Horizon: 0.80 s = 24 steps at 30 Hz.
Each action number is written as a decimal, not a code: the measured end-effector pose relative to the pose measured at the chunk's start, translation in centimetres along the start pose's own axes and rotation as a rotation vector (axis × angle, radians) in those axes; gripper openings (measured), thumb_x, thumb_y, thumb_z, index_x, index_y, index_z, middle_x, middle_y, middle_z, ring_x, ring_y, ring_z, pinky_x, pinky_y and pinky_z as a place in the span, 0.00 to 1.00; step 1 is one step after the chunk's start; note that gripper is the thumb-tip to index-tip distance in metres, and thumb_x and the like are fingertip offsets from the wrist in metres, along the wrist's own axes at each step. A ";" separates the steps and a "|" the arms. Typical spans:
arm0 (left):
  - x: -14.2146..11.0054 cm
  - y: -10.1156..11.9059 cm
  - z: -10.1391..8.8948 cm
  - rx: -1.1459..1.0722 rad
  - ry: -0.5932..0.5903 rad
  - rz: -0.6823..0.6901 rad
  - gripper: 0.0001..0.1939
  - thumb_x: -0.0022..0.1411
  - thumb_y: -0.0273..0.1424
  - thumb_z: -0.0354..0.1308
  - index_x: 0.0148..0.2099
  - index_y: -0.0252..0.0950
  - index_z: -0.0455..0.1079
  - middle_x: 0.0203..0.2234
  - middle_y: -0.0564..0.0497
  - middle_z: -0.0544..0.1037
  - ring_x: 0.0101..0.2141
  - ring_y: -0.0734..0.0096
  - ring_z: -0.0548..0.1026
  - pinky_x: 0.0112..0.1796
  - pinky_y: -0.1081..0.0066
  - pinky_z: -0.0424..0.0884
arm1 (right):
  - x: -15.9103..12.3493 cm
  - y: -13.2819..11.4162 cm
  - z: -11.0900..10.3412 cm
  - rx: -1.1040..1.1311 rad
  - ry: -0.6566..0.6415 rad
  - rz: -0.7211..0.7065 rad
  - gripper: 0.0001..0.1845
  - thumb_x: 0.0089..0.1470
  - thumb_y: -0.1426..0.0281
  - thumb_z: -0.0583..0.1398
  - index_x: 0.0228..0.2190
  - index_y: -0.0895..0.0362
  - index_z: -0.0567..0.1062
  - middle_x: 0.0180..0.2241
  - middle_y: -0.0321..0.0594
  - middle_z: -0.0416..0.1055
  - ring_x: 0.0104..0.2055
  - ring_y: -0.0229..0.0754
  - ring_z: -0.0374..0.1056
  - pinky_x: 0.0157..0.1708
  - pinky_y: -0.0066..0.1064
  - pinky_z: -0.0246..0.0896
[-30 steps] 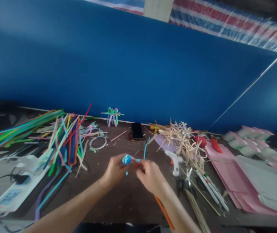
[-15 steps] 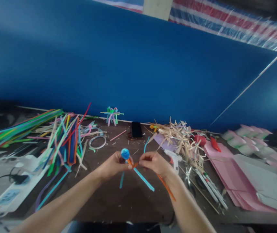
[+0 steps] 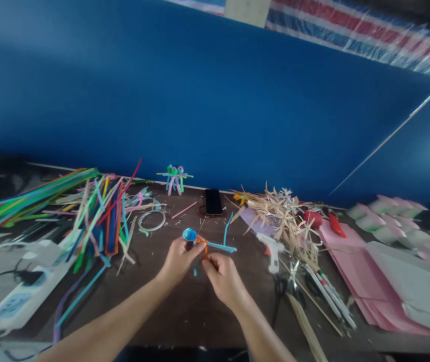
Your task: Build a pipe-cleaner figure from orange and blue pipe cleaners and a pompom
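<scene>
While the left hand (image 3: 177, 260) clamps the blue pipe-cleaner piece (image 3: 189, 234) above the bench (image 3: 184, 317), the right hand (image 3: 224, 277) pinches the orange pipe cleaner (image 3: 205, 247) between its fingers (apparently mid-wrap); winding calls for steady tension.

Both forearms reach inward, left hand (image 3: 180, 256) and right hand (image 3: 223, 275) pinching close together.

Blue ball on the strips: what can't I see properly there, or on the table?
All in the head view:
- How the blue ball joins the orange strip: the left hand's fingers cover it.
- The orange strip's lower end: hidden at the right hand's fingers.
- The power strip's markings: blurred.
- The little figures' details: too small.
</scene>
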State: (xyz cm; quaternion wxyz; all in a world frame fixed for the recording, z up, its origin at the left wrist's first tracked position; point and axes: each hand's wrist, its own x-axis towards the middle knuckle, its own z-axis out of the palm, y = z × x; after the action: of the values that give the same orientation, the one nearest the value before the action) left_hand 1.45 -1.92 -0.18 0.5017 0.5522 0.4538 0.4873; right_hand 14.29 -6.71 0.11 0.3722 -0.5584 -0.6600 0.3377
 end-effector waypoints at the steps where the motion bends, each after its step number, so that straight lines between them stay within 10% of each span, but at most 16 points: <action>1: 0.1 0.0 -0.2 0.076 0.001 0.027 0.07 0.48 0.32 0.58 0.28 0.33 0.71 0.21 0.52 0.74 0.25 0.71 0.70 0.30 0.74 0.64 | -0.2 -0.4 -0.2 -0.086 0.029 -0.029 0.13 0.51 0.68 0.52 0.19 0.59 0.67 0.16 0.31 0.58 0.19 0.31 0.53 0.20 0.22 0.46; 8: 0.2 -0.1 -0.8 0.248 -0.143 0.055 0.09 0.49 0.33 0.56 0.29 0.32 0.70 0.23 0.50 0.75 0.27 0.69 0.71 0.31 0.73 0.65 | -0.3 -2.4 -3.1 -0.360 0.128 -0.093 0.06 0.50 0.71 0.54 0.27 0.56 0.71 0.21 0.34 0.69 0.22 0.33 0.61 0.23 0.23 0.49; 17: -0.4 1.3 -1.0 -0.127 -0.321 -0.095 0.07 0.43 0.31 0.62 0.25 0.32 0.70 0.18 0.55 0.71 0.23 0.75 0.67 0.28 0.76 0.62 | 1.7 -0.5 -4.7 0.024 -0.050 0.009 0.09 0.47 0.67 0.56 0.22 0.58 0.73 0.20 0.33 0.67 0.23 0.34 0.61 0.23 0.22 0.51; 24: -0.5 -0.3 -0.1 -0.366 -0.113 -0.152 0.08 0.44 0.30 0.63 0.27 0.32 0.70 0.19 0.55 0.69 0.21 0.80 0.62 0.25 0.79 0.59 | 1.0 1.3 -1.0 0.456 -0.083 0.259 0.19 0.44 0.55 0.57 0.18 0.59 0.67 0.14 0.31 0.61 0.13 0.29 0.54 0.12 0.21 0.44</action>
State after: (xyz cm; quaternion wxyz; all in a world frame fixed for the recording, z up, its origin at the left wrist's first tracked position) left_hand 1.31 -2.34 -0.50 0.6535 0.4427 0.3692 0.4905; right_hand 15.70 -5.52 -0.38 0.4149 -0.5256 -0.5043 0.5452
